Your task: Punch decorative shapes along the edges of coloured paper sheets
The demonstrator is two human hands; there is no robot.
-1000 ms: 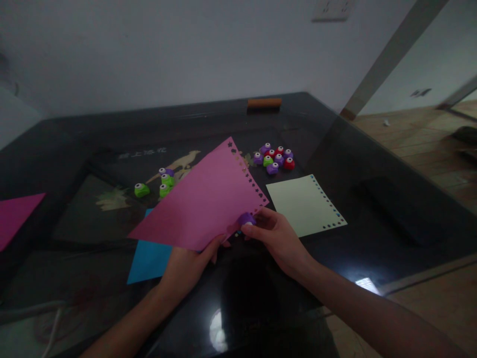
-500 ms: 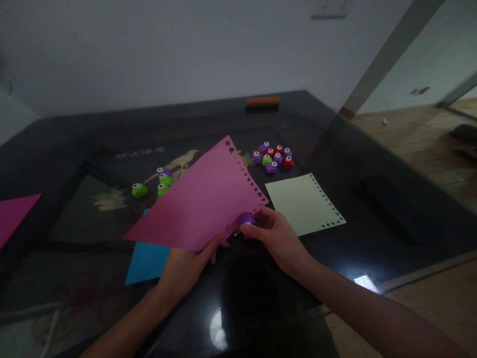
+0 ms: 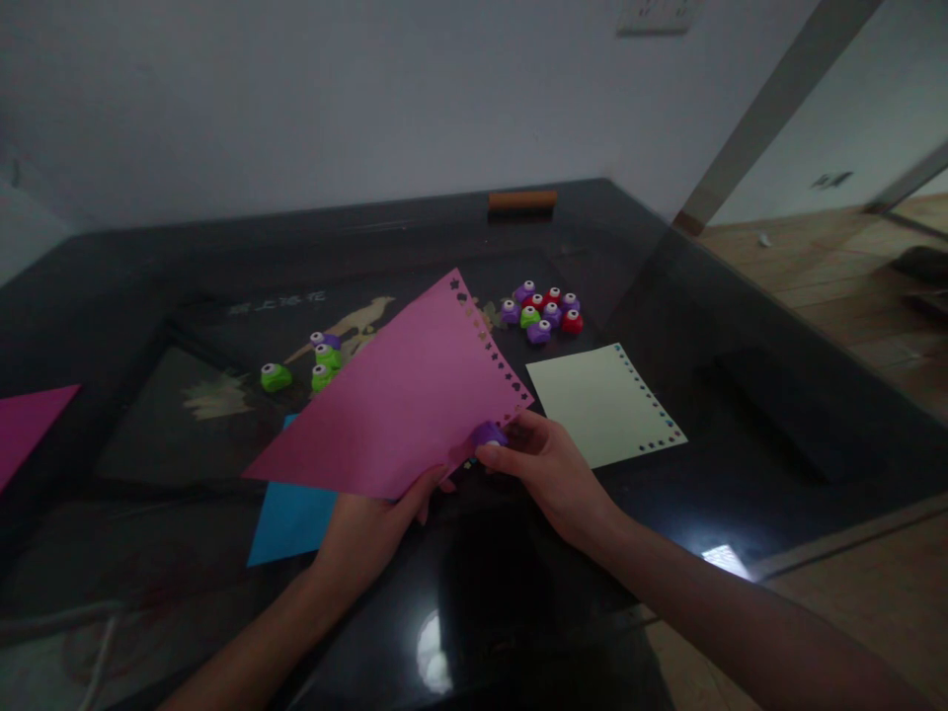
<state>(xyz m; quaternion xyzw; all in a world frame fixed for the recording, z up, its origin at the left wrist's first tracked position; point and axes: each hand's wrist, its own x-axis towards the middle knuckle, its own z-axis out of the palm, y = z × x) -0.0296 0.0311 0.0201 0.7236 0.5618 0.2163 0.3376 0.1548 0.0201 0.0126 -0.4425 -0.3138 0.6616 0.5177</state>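
Observation:
My left hand (image 3: 370,528) grips the near edge of a pink paper sheet (image 3: 392,405) and lifts it above the dark glass table (image 3: 741,395). Small shapes are punched in a row along the sheet's right edge. My right hand (image 3: 544,469) pinches a small purple paper punch (image 3: 489,434) at the sheet's near right corner. A blue sheet (image 3: 292,518) lies flat under the pink one.
A pale yellow sheet (image 3: 599,405) with a punched right edge lies to the right. Several purple, red and green punches (image 3: 540,311) cluster behind it; green and purple ones (image 3: 303,365) sit at the left. Another pink sheet (image 3: 26,425) pokes in at far left. An orange block (image 3: 522,200) rests at the table's far edge.
Both hands, the pink sheet and the purple punch keep their positions. Only the view has drifted slightly.

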